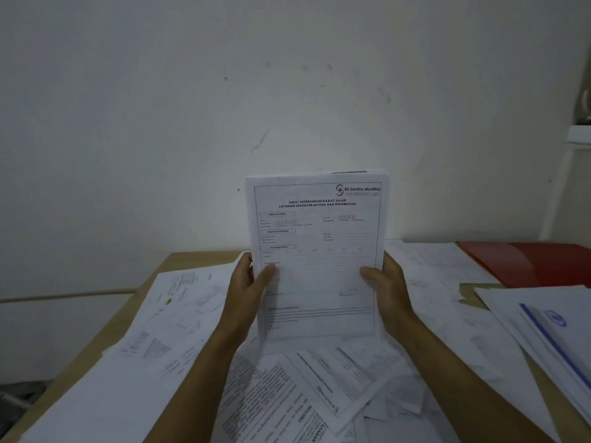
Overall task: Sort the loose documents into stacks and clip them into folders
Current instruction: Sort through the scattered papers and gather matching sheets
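I hold a stack of printed forms [316, 251] upright over the table, its top sheet a hospital form with a red logo. My left hand [248, 282] grips the stack's left edge, thumb across the front. My right hand [388, 287] grips the right edge, thumb on the front too. The stack's lower edge hangs just above the loose papers [307, 388] scattered on the wooden table [195, 259]. A red folder [537, 263] lies flat at the table's far right.
More sheets spread over the left side [166, 321] and right side [454, 282] of the table. Papers with a blue stripe [550, 334] lie at the right edge. A white wall stands close behind the table. The floor shows at the lower left.
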